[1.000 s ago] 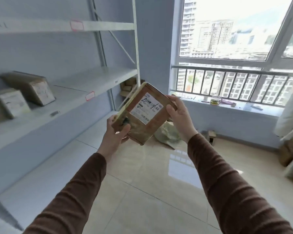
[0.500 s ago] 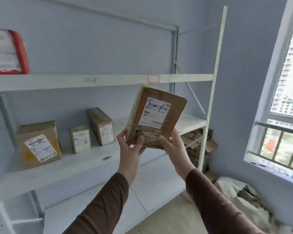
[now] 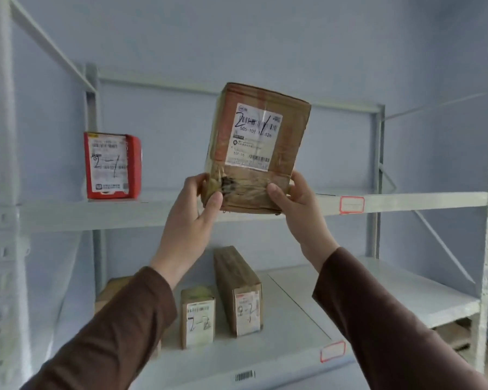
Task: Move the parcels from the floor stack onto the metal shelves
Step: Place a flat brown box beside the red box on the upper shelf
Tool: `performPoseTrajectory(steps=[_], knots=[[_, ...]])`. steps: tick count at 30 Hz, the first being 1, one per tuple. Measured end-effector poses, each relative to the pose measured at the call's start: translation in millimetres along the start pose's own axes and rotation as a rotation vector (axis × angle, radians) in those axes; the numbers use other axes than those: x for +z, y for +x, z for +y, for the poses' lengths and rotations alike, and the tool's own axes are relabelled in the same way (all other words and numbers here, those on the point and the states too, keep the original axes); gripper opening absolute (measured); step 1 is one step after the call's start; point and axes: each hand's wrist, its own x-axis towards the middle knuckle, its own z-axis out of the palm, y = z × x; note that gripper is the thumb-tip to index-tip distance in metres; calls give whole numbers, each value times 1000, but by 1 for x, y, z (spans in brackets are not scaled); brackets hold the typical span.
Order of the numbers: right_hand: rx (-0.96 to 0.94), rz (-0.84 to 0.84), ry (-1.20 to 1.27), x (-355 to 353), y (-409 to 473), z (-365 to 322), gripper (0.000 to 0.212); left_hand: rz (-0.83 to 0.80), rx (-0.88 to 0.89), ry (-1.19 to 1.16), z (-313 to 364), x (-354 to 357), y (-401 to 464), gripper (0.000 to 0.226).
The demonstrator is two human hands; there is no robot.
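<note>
— Fingers?

— My left hand (image 3: 193,218) has its thumb pressed flat on the front of the parcel (image 3: 255,149) at the lower left corner, the other fingers curled round behind it. My right hand (image 3: 299,211) pinches the lower right corner the same way, thumb in front, fingers wrapped round the edge.

— What is the parcel like?

— A brown cardboard box, rather flat, wrapped in glossy, wrinkled tape. The bottom strip is crumpled and has a dark torn spot by my left thumb. A white label with barcodes and black pen marks sits on the front.

— Where is it?

— Up in the air, upright, tilted a little, in front of the upper shelf (image 3: 406,199). Its bottom edge is level with the shelf's front lip; whether it touches I cannot tell.

— Anything else on the rack?

— A red box (image 3: 112,166) with a white label stands on the upper shelf, well to the left. On the lower shelf (image 3: 378,294) a small box (image 3: 197,316) and a long box (image 3: 238,291), both cardboard, stand side by side. The shelves are pale painted metal with red-edged tags on the lips.
</note>
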Motion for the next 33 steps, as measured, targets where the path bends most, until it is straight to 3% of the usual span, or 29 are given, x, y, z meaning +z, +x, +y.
performPoseTrajectory(steps=[9,13,17,27,33], knots=[[-73,-119,-353,43,77,44,34,3,-126,453,-38,-41,40,25],[-40,-194,-464,53,102,56,34,-46,-213,655,-42,-48,61,29],[-11,-239,-549,60,121,71,51,-121,-293,783,-54,-53,80,39],[-24,-267,-645,68,134,79,58,-164,-334,793,-72,-58,93,51],[53,-322,-555,65,139,79,98,-121,-326,551,-70,-64,102,97]])
